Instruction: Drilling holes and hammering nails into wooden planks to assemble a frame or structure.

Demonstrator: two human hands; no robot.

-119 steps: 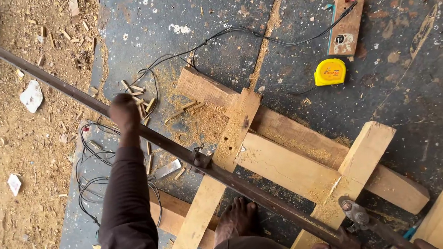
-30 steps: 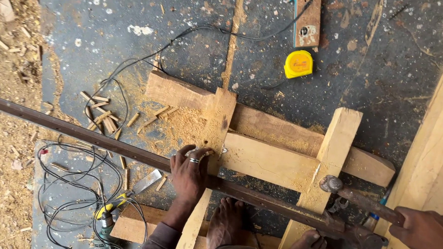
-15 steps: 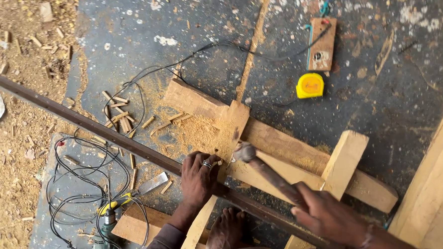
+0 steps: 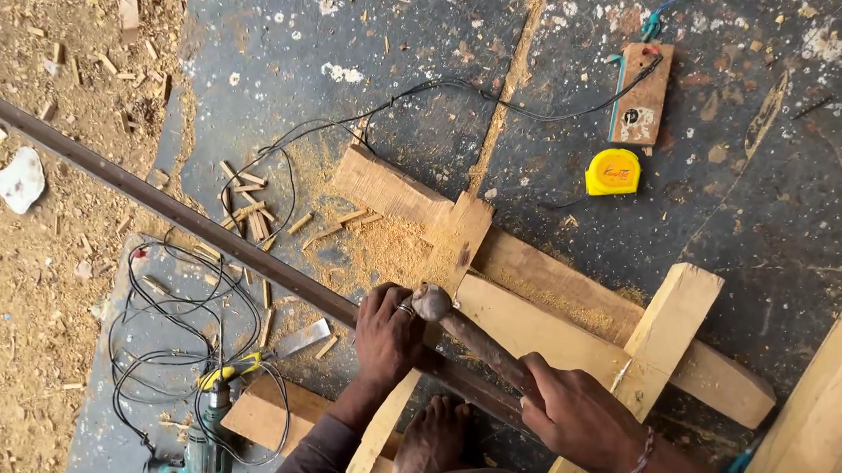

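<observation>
Hammer [image 4: 463, 334] in right hand [image 4: 580, 414], rounded metal head, left hand [image 4: 387, 334] on rough planks [image 4: 538, 321]

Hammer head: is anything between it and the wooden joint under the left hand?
Nothing visible does. The hammer, held in the right hand, has its head right beside the left hand, whose fingers rest on the long metal bar at the wooden frame.

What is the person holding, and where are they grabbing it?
The right hand holds a hammer by the lower end of its handle. The left hand grips the long metal bar beside the hammer's head.
</observation>
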